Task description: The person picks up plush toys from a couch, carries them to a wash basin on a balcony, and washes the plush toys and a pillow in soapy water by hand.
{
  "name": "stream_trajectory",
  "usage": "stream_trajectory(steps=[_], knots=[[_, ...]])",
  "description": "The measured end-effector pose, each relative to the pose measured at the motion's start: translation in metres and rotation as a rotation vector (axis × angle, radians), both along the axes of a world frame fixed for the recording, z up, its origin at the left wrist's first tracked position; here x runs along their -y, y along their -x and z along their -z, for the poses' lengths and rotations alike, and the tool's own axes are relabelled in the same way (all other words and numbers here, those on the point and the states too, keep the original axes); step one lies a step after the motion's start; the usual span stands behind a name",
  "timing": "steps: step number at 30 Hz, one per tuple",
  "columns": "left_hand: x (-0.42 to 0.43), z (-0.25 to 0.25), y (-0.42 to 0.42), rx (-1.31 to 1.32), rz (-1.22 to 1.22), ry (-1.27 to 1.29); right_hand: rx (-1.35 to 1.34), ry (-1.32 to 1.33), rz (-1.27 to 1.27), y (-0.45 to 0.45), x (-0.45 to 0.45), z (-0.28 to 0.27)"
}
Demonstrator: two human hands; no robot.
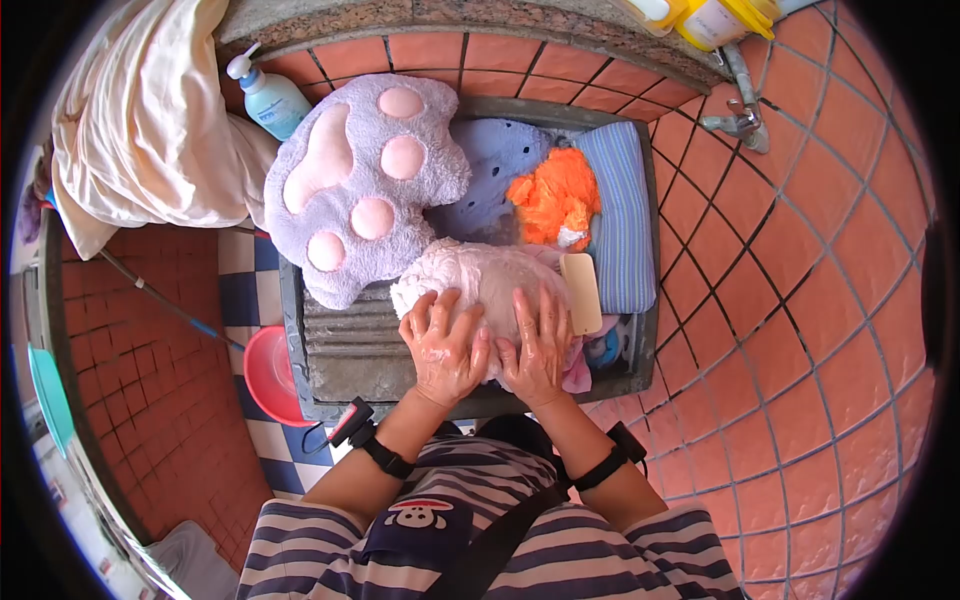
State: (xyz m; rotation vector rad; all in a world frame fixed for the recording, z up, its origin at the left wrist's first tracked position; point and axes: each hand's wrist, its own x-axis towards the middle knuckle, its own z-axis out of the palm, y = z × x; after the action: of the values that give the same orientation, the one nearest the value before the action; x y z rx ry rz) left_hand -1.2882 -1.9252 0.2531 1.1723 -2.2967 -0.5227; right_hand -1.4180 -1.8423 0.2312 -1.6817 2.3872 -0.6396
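A wet, pale pink fluffy bundle point(478, 268), its exact kind unclear, lies on the ridged washboard part of the stone sink point(350, 350). My left hand point(445, 350) rests on its near left side, fingers apart and curved over the wet surface. On its near right side lies my right hand point(535, 348), fingers stretched upward. Both hands look wet, and the thumbs are close together. A cream-coloured bar or block point(581, 293) leans beside the bundle, right of my right hand. Touching the bundle's far left is a lilac paw-shaped plush cushion point(385, 185).
Orange fluffy cloth point(560, 195), a blue plush point(495, 150) and a striped blue cushion point(620, 215) fill the sink's right side. A pump bottle point(275, 103) and cream cloth point(150, 120) are at back left. A tap point(742, 122) juts at right; a pink basin point(272, 375) sits below left.
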Motion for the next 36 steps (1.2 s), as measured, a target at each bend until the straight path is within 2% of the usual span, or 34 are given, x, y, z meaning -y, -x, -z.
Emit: stream_trajectory(steps=[3, 4, 7, 8, 13, 15, 17, 19, 21, 22, 23, 24, 25, 27, 28, 29, 31, 32, 33, 34, 35, 36], knots=[[0.008, 0.036, 0.018, -0.042, -0.001, -0.069, 0.016, 0.026, -0.001, 0.015, 0.007, 0.023], [0.012, 0.046, 0.023, -0.078, -0.005, -0.008, -0.036, 0.042, -0.013, 0.02, 0.011, 0.029], [0.018, 0.068, 0.031, 0.076, 0.025, -0.048, -0.025, -0.005, -0.08, 0.037, 0.022, 0.046], [0.025, 0.083, 0.036, -0.051, 0.021, -0.043, -0.024, 0.011, -0.083, 0.043, 0.03, 0.052], [0.062, 0.093, 0.056, -0.031, 0.048, -0.1, 0.071, -0.055, -0.056, 0.062, 0.072, 0.058], [0.081, 0.107, 0.07, -0.126, 0.033, -0.093, 0.076, -0.076, -0.036, 0.07, 0.088, 0.067], [0.095, 0.113, 0.084, -0.118, -0.003, -0.103, 0.19, -0.057, 0.061, 0.078, 0.106, 0.082], [0.103, 0.134, 0.091, -0.069, -0.081, -0.047, 0.225, -0.123, 0.069, 0.086, 0.119, 0.09], [0.105, 0.144, 0.095, 0.009, -0.117, -0.126, 0.31, -0.429, 0.185, 0.091, 0.13, 0.096], [0.108, 0.144, 0.102, 0.037, -0.169, -0.211, 0.276, -0.31, 0.192, 0.094, 0.135, 0.098], [0.115, 0.143, 0.107, 0.064, -0.219, -0.29, 0.272, -0.301, 0.185, 0.098, 0.141, 0.103], [0.122, 0.159, 0.107, 0.309, -0.15, -0.334, 0.195, -0.253, 0.168, 0.103, 0.145, 0.115], [0.124, 0.176, 0.108, 0.298, -0.155, -0.313, 0.115, -0.194, 0.151, 0.109, 0.15, 0.127], [0.136, 0.195, 0.122, 0.213, -0.203, -0.043, 0.077, -0.21, 0.114, 0.122, 0.161, 0.146], [0.141, 0.181, 0.129, 0.293, -0.256, -0.15, 0.006, -0.089, 0.154, 0.122, 0.162, 0.148], [0.143, 0.167, 0.13, 0.282, -0.262, -0.134, -0.013, -0.1, 0.158, 0.125, 0.164, 0.149], [0.143, 0.142, 0.126, 0.214, -0.216, -0.373, -0.04, -0.098, 0.162, 0.126, 0.167, 0.132], [0.145, 0.153, 0.125, 0.102, -0.3, -0.262, 0.145, -0.156, 0.165, 0.126, 0.169, 0.112], [0.139, 0.14, 0.119, 0.088, -0.302, -0.252, 0.329, -0.218, 0.163, 0.125, 0.167, 0.09], [0.131, 0.119, 0.111, 0.008, -0.328, -0.316, 0.482, -0.249, 0.037, 0.135, 0.16, 0.077], [0.121, 0.097, 0.102, -0.073, -0.355, -0.379, 0.426, -0.251, 0.028, 0.149, 0.157, 0.091], [0.097, 0.051, 0.092, -0.102, -0.372, -0.467, 0.673, -0.305, 0.047, 0.162, 0.148, 0.067]])
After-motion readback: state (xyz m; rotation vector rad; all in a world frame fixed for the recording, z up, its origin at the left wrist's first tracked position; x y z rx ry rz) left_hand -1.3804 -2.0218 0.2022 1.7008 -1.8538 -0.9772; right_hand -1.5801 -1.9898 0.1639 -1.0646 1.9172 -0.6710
